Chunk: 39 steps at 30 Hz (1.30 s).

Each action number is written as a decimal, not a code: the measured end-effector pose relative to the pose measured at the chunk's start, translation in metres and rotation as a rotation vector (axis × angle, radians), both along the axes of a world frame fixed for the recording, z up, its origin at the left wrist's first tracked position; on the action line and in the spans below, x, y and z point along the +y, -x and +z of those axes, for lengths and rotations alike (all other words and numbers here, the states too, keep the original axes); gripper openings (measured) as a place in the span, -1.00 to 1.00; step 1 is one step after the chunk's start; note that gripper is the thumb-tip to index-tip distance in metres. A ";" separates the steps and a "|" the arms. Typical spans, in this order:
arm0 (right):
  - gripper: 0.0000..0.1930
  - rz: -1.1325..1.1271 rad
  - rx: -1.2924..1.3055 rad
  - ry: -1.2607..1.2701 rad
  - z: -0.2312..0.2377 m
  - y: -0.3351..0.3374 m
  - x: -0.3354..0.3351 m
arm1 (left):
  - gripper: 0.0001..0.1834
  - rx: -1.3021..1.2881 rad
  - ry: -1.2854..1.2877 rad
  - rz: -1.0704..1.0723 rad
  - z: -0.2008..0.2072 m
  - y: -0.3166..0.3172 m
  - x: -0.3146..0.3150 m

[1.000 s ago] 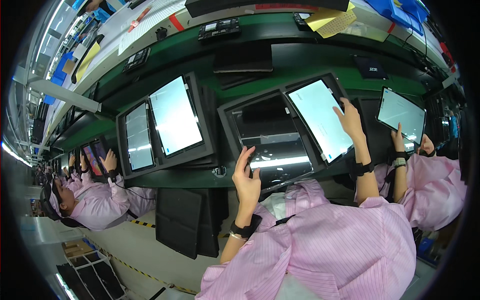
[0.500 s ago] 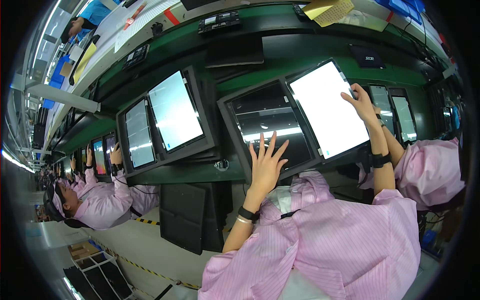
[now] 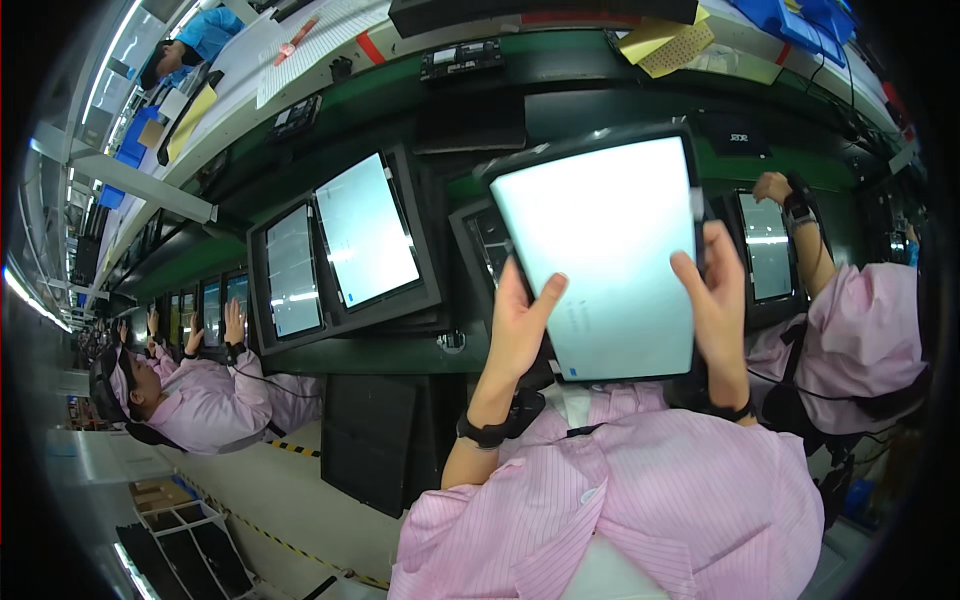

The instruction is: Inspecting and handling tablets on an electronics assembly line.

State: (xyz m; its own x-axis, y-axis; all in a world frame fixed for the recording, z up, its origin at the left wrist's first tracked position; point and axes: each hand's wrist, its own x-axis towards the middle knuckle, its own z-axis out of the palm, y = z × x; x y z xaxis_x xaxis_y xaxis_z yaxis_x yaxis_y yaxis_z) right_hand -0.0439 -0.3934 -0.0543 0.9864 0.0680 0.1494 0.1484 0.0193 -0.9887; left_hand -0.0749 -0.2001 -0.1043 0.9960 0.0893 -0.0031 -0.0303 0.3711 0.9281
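Since the earlier frame, the lit panel [image 3: 610,260] had been raised out of the right compartment of its tray and brought in front of the chest; the left hand [image 3: 522,318] had been shifted from the dark glass onto the panel's left edge.

Nearest, a thinly striped pink cloth garment [image 3: 600,480] was seen, with matte black straps fastened round both wrists. The panel was clamped from both sides above the tray: the left thumb was laid on the smooth glass with the fingers wrapped at the edge, and the right hand [image 3: 715,292] was closed on the opposite edge likewise, its thumb pressed near the border. The panel was flat, thin and rectangular, bordered in black, its pale face turned up toward the camera. Its long axis was pointed away from the body, the far end leaned slightly left; a small blue mark was shown at the near left corner.

Behind it, the dark, matte tray [image 3: 464,240] was partly covered from view. To the left, two glossy panels [image 3: 368,235] were seated side by side in a second tray [image 3: 428,262]. Beyond, a dark flat slab [image 3: 470,122] was set on the green bench [image 3: 390,357], and yellow paper [image 3: 668,45] was laid on the shelf edge at the back.
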 end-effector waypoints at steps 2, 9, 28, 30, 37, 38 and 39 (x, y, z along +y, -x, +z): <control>-0.72 0.196 -0.138 0.150 0.018 0.013 0.007 | -0.57 -0.019 -0.050 0.092 -0.011 -0.003 0.001; -0.41 0.495 0.038 -0.423 0.041 0.006 0.042 | -0.52 -0.116 0.100 0.127 -0.036 0.012 0.011; 0.05 0.777 0.080 -0.357 -0.001 -0.029 -0.005 | -0.58 -0.172 0.248 0.484 -0.015 0.026 0.014; -0.01 0.728 0.234 -0.415 -0.030 -0.026 -0.015 | -0.59 -0.191 0.203 0.702 -0.006 0.024 0.012; -0.52 0.471 0.477 -0.830 -0.106 0.000 0.024 | -0.55 -0.256 0.150 0.673 0.001 0.031 -0.014; -0.62 0.366 0.467 -0.845 -0.107 -0.005 0.023 | -0.47 -0.380 -0.007 0.525 0.006 0.040 -0.011; -0.72 0.310 0.419 -0.792 -0.106 -0.014 0.018 | -0.28 -0.417 -0.055 0.332 0.013 0.049 -0.002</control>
